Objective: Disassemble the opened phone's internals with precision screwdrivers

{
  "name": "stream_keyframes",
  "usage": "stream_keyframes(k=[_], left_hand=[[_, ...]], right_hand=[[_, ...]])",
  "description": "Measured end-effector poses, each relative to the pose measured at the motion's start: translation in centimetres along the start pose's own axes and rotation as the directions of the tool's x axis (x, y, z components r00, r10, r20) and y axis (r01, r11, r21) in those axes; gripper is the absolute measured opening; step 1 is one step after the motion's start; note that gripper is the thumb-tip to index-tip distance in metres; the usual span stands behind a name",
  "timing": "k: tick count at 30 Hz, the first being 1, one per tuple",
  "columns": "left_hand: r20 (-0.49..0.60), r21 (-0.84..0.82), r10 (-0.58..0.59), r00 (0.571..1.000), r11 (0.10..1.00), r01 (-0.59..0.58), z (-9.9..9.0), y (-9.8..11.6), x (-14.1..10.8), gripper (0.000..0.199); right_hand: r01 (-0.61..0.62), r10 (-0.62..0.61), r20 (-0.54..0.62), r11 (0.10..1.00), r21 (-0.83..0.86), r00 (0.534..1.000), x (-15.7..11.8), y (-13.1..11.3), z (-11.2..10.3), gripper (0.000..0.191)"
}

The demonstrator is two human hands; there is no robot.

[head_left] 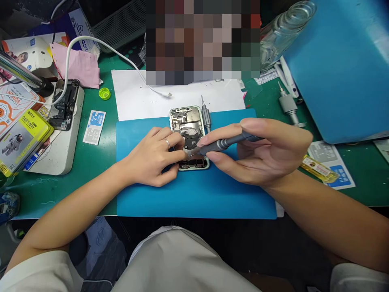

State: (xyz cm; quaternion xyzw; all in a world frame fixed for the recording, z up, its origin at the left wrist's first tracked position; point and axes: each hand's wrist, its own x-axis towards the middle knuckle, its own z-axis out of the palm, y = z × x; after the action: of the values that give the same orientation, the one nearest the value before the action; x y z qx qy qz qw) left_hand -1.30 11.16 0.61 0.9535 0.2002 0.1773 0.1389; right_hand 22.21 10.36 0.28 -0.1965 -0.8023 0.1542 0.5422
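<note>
Lying on the blue mat [194, 202] near the middle of the desk [99, 170], the opened phone [193, 118] is found with its interior exposed. The frame is slim and pale green with rounded corners. Silvery plates occupy the upper part, a dark rounded section with a greyish patch sits at the centre, and black components line the lower edge. The left hand [156, 158] (a plain ring is worn on one finger) is bent over the lower left side of the phone; whether its fingertips pinch anything cannot be told. The right hand [267, 148] grasps a grey screwdriver [223, 144] between thumb and fingers, its tip directed at the lower part of the interior, beside the left fingertips. A second screwdriver [206, 117] lies close along the phone's right edge, bit pointing away from the person.

Markings noted: a yellow-green box [21, 148] at left reads "BATTERY" beside an astronaut figure; a dark blue box [65, 28] behind it reads "LCD" on a white panel. Two cards, a left card [95, 127] and a right card [330, 156], carry blue and grey panels; their fine print is too small to read.
</note>
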Motion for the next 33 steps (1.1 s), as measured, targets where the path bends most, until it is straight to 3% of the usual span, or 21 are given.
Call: stream_keyframes(k=[8,16,27,33], left_hand=[[0.013,-0.003,0.004,1.0,1.0,-0.004,-0.01,-0.07,0.01,0.021],[0.006,-0.002,0.006,1.0,1.0,-0.006,0.05,-0.08,-0.04,0.021],[-0.007,0.01,-0.004,1.0,1.0,0.004,0.11,-0.08,-0.07,0.013],[0.021,0.006,-0.004,1.0,1.0,0.004,0.04,-0.12,-0.08,0.018]], right_hand=[[-0.056,0.056,0.002,0.998,-0.016,0.998,-0.04,-0.09,-0.06,0.08],[-0.028,0.029,0.045,0.999,-0.027,0.999,0.23,-0.04,-0.32,0.084],[-0.004,0.004,0.002,1.0,-0.004,1.0,0.03,0.03,-0.12,0.083],[0.025,-0.026,-0.025,1.0,-0.008,0.999,0.08,0.05,-0.01,0.084]])
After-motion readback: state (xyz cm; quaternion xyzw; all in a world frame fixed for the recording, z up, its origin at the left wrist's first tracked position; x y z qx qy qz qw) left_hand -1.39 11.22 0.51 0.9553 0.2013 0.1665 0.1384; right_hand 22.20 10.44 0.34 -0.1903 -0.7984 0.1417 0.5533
